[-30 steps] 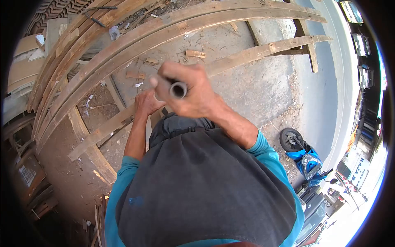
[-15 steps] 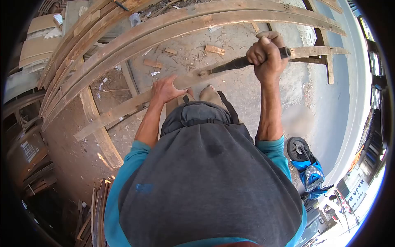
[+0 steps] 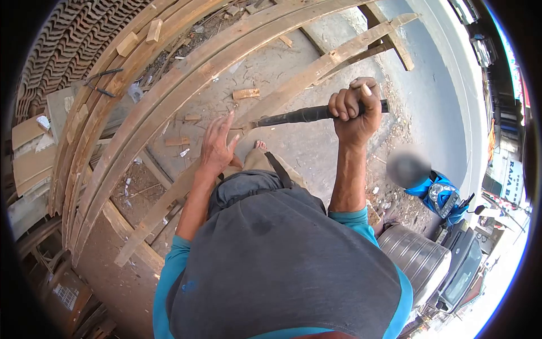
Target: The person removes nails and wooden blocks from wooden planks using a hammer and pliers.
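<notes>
My right hand [image 3: 357, 110] is closed around the thick handle of a long black pry bar [image 3: 305, 115]. The bar's far end meets a long wooden plank [image 3: 288, 90] in front of my legs; its tip is too small to make out clearly. My left hand [image 3: 217, 141] is open with its fingers stretched out, over the plank just left of the bar's tip. I cannot tell whether its palm touches the wood. The plank slants from lower left to upper right across other timber pieces.
Long curved beams [image 3: 186, 73] arc beyond the plank. Wood offcuts [image 3: 246, 93] and nail-like bits litter the floor. Stacked roof tiles [image 3: 73, 51] stand at upper left. A blue motorbike [image 3: 437, 195] and a ribbed metal drum [image 3: 415, 254] are at right.
My left hand has let go of the plank and its fingers have straightened. The bar has swung slightly flatter, still in my right hand. The view has turned and shifted.
</notes>
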The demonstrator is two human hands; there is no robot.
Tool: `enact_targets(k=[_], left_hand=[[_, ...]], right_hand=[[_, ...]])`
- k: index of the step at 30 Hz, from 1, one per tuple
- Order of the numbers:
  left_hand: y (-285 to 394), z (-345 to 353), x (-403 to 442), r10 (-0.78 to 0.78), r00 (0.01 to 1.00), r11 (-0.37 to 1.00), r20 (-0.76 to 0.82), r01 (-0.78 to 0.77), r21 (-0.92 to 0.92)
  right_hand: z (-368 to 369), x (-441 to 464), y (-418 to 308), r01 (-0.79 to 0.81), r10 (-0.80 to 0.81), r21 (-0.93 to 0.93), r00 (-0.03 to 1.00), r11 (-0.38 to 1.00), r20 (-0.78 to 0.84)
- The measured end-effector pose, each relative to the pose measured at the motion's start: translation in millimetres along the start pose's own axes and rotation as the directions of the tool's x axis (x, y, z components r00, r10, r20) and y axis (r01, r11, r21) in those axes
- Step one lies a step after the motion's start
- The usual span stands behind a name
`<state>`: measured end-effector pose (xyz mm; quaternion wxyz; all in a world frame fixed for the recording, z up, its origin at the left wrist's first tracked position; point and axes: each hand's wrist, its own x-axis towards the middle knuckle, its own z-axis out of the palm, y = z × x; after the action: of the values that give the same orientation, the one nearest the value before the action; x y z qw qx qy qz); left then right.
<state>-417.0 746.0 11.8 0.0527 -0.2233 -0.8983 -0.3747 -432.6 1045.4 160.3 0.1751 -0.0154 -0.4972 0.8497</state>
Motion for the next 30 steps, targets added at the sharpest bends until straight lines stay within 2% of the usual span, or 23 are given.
enact_targets(k=[1,3,7,9,10,11,12,13,15,18,22,25,27,28,30], left_hand=[[-7,6,0,0.017,1.0,1.0,0.0,-0.017,-0.006],[-19,14,-2,-0.055,0.961,0.997,0.272,0.069,-0.04],[-13,-5,-1,-0.01,0.965,0.982,0.261,0.059,-0.18],[-23,-15,3,-0.32,0.867,0.917,0.382,0.385,-0.105],[-26,-17,5,-0.313,0.869,0.92,0.384,0.378,-0.105],[-29,-19,8,-0.295,0.918,0.954,0.264,0.3,0.021],[-32,-20,15,-0.25,0.957,0.961,0.143,0.228,0.154],[-35,-19,23,-0.237,0.961,0.965,0.144,0.215,0.15],[-32,-11,34,-0.388,0.815,0.921,0.43,0.364,0.142],[-12,24,56,-0.287,0.823,0.957,0.49,0.267,0.112],[7,74,88,-0.289,0.812,0.957,0.507,0.243,0.157],[10,103,101,-0.342,0.829,0.938,0.443,0.272,0.215],[11,103,115,-0.539,0.611,0.836,0.581,0.473,0.278],[12,100,119,-0.555,0.604,0.827,0.572,0.474,0.302],[23,90,118,-0.533,0.604,0.824,0.593,0.53,0.201]], right_hand=[[-1,-3,1,-0.011,0.011,0.003,1.0,1.0,-0.006],[1,-7,2,-0.037,0.037,0.005,0.998,0.999,-0.046],[13,-13,3,-0.089,0.088,-0.133,0.996,0.987,-0.009],[15,-17,10,-0.099,0.101,-0.3,0.995,0.949,-0.01],[15,-20,12,-0.116,0.114,-0.388,0.993,0.914,-0.027],[15,-21,14,-0.11,0.106,-0.388,0.994,0.915,-0.032],[13,-22,14,-0.126,0.109,-0.465,0.992,0.877,-0.063],[12,-21,13,-0.143,0.109,-0.539,0.99,0.83,-0.095],[11,-24,9,-0.162,0.103,-0.551,0.985,0.819,-0.137],[-1,-25,5,-0.185,0.105,-0.565,0.98,0.804,-0.171],[-24,-15,3,-0.24,0.167,-0.544,0.969,0.804,-0.181],[-58,5,4,-0.264,0.201,-0.486,0.963,0.833,-0.178],[-85,18,-3,-0.257,0.188,-0.467,0.964,0.846,-0.19],[-100,22,-5,-0.25,0.165,-0.467,0.963,0.849,-0.216],[-128,37,-18,-0.232,0.118,-0.47,0.959,0.852,-0.258]])
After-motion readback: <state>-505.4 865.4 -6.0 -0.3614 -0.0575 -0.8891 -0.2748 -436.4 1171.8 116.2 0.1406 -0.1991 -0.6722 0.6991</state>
